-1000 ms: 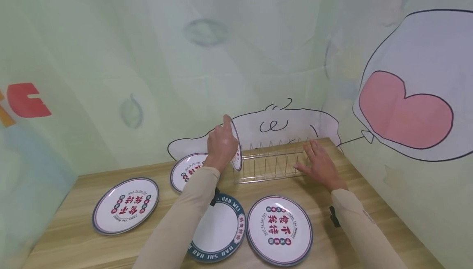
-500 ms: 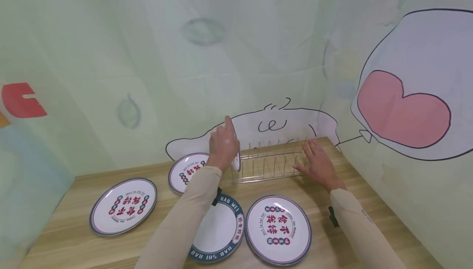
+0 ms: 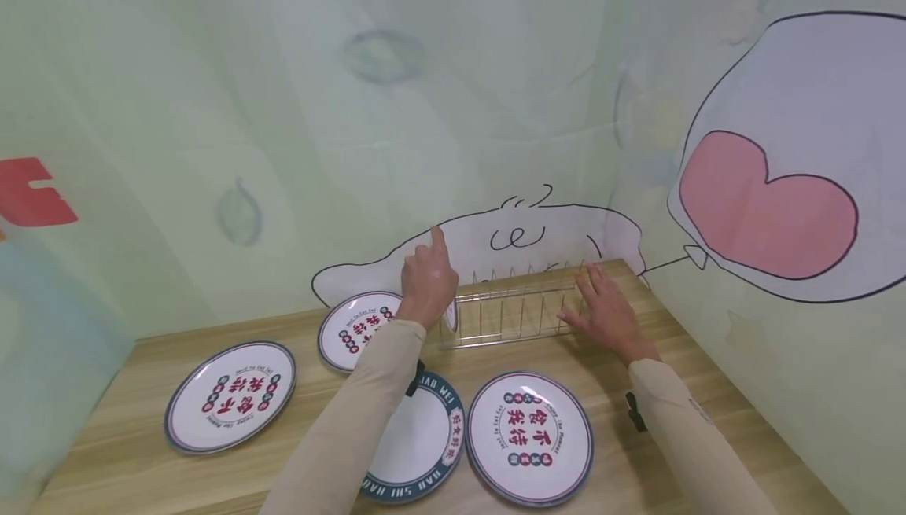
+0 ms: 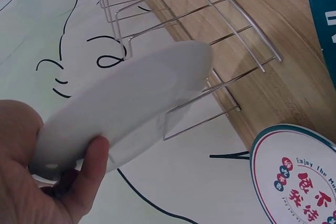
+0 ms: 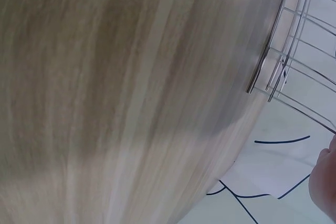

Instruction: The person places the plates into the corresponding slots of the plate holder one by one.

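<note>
My left hand (image 3: 429,279) pinches a white plate (image 4: 131,98) by its rim, thumb on one face, index finger pointing up in the head view. The plate stands on edge in the left end of a wire dish rack (image 3: 510,318), among its wires. In the head view only a sliver of it shows past the hand. At the rack's right end, my right hand (image 3: 607,312) rests with spread, fairly straight fingers against the wires. Just its fingertip (image 5: 323,182) shows in the right wrist view.
Several plates lie on the wooden table (image 3: 311,452): one far left (image 3: 230,397), a smaller one (image 3: 350,334) behind my left forearm, a teal-rimmed one (image 3: 410,444) partly under that arm, and another (image 3: 529,438) in front of the rack. A printed cloth wall (image 3: 283,106) stands behind.
The held plate has tilted and sunk slightly in the rack, so less of it shows beside my left hand. My right hand stays at the rack's right end. The head view shifts slightly.
</note>
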Available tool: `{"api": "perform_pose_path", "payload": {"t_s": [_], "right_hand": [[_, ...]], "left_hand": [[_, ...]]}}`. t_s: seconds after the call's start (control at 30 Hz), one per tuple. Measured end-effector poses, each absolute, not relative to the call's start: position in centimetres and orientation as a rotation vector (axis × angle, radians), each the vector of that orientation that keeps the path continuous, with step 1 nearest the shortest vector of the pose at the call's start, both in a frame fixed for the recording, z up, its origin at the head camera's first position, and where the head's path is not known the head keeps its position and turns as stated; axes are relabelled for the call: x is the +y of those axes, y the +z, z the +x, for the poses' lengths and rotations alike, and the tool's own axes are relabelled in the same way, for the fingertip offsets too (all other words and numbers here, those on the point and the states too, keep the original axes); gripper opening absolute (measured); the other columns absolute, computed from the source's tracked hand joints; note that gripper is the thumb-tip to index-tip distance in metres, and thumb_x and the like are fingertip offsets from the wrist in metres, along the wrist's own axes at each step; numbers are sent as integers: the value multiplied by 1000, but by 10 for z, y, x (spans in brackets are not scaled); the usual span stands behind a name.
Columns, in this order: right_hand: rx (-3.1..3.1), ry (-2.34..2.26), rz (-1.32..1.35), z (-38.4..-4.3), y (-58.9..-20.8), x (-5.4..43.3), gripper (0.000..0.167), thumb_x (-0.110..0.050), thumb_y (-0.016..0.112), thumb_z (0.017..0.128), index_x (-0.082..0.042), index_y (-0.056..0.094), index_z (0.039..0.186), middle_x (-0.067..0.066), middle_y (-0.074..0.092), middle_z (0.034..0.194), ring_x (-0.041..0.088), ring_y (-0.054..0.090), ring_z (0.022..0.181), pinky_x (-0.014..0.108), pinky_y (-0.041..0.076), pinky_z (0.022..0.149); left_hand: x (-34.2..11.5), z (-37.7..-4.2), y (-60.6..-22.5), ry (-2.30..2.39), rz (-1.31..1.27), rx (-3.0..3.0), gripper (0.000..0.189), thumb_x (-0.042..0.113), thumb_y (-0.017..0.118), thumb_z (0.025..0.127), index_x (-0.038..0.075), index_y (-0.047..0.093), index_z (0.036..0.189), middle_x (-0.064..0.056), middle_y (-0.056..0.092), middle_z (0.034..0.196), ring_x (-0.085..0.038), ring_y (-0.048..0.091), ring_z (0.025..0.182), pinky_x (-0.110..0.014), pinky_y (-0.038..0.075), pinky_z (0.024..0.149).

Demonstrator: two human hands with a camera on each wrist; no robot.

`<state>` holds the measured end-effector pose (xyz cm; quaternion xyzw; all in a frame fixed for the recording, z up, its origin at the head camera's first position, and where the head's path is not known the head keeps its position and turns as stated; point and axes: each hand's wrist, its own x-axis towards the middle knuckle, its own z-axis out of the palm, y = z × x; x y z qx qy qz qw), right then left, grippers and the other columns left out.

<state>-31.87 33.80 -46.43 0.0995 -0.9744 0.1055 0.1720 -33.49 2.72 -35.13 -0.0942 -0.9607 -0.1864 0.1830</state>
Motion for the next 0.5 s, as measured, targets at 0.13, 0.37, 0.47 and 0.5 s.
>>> {"api": "perform_pose_path", "payload": {"t_s": [0.13, 0.37, 0.47, 0.5], "right_hand": [[-2764, 283, 285, -319, -465, 338, 87, -48, 68, 91, 4, 34, 152, 29, 18, 162, 46, 19, 150, 55, 19, 123], [-2762, 289, 273, -318, -461, 336, 86, -47, 67, 91, 4, 33, 152, 29, 19, 162, 45, 19, 151, 55, 19, 124], [-2767, 284, 270, -317, -460, 335, 85, -47, 67, 92, 3, 33, 152, 29, 19, 162, 46, 20, 150, 55, 20, 123], [-2768, 283, 270, -317, -460, 335, 85, -47, 67, 92, 3, 33, 152, 29, 19, 162, 46, 21, 150, 55, 21, 123]], "left_hand": [[27, -336, -358, -506, -259, -2726, 60, 3, 60, 89, -2, 36, 143, -12, 56, 70, -18, 53, 46, -21, 38, 36], [29, -338, -364, -492, -271, -2704, 54, 3, 58, 90, -2, 37, 140, -13, 56, 71, -18, 54, 46, -21, 40, 37], [29, -338, -366, -501, -268, -2722, 57, 3, 58, 90, -1, 36, 142, -13, 56, 73, -19, 54, 47, -21, 40, 37], [29, -338, -366, -503, -270, -2728, 59, 3, 58, 90, -1, 35, 144, -14, 57, 74, -18, 54, 47, -21, 40, 37]]}}
